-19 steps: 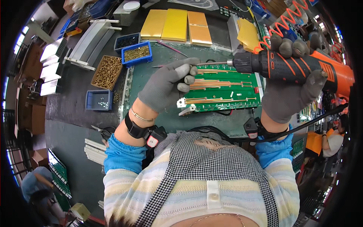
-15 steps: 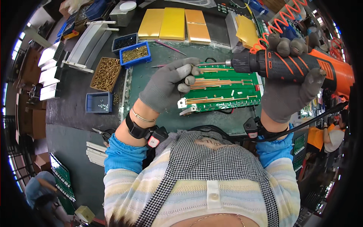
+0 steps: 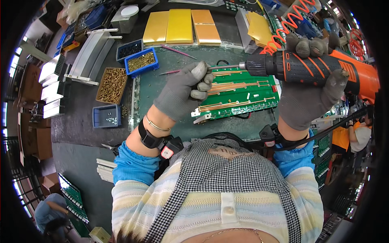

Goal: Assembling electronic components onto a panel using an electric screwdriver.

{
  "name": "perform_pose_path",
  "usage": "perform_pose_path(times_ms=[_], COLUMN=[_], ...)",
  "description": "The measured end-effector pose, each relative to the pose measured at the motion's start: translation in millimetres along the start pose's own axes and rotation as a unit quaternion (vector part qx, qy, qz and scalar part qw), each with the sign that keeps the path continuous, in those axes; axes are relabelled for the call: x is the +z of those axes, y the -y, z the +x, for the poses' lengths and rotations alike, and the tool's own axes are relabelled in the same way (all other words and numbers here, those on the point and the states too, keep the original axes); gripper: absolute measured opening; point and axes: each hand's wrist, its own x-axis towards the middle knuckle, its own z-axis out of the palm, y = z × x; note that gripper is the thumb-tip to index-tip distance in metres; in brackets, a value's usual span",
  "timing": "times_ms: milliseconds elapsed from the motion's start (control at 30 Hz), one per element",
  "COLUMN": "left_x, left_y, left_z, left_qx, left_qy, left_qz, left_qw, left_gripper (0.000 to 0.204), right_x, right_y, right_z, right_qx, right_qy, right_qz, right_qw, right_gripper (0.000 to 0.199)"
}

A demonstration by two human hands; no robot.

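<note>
My right hand [image 3: 300, 103], in a grey glove, grips an orange and black power screwdriver [image 3: 265, 65] held level, its long bit [image 3: 227, 66] pointing left. My left hand [image 3: 180, 92], also gloved in grey, has thumb and fingers pinched together at the tip of that bit. Whatever lies between those fingertips is too small and covered to make out. Below the bit is a green circuit board [image 3: 253, 94] with copper-coloured bars along it. My left fingers hide part of the board's left end.
Left of the board are a blue tray of small brass-coloured parts [image 3: 141, 69], a box of brass screws [image 3: 111, 86] and a small blue tray [image 3: 106, 116]. Yellow sheets [image 3: 178, 26] lie at the back. An orange coiled hose [image 3: 289, 25] hangs behind the screwdriver.
The view has shifted slightly, with trays and sheets now a little further left. My left hand stays at the bit tip, its fingers slightly rearranged; my right hand keeps holding the screwdriver.
</note>
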Motion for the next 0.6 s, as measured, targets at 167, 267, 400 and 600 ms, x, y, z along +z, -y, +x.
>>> perform_pose_path(times_ms=[167,267,400,600], left_x=[4,5,8,8], left_y=[6,7,10,15], left_z=[1,4,7,6], left_qx=[-0.008,-0.007,-0.013,-0.03], left_qy=[-0.017,-0.013,-0.001,-0.025], left_qz=[-0.104,-0.125,-0.137,-0.141], left_qw=[0.994,0.992,0.99,0.989], left_gripper=[0.02,0.021,0.019,0.019], right_x=[2,3,3,-1], right_y=[0,1,1,6], right_z=[-5,-7,-7,-7], right_qx=[-0.002,-0.001,-0.034,-0.041], right_qy=[-0.057,-0.056,-0.067,-0.09], right_qz=[-0.025,-0.033,-0.088,-0.075], right_qw=[0.998,0.998,0.993,0.992], right_gripper=[0.066,0.066,0.066,0.065])
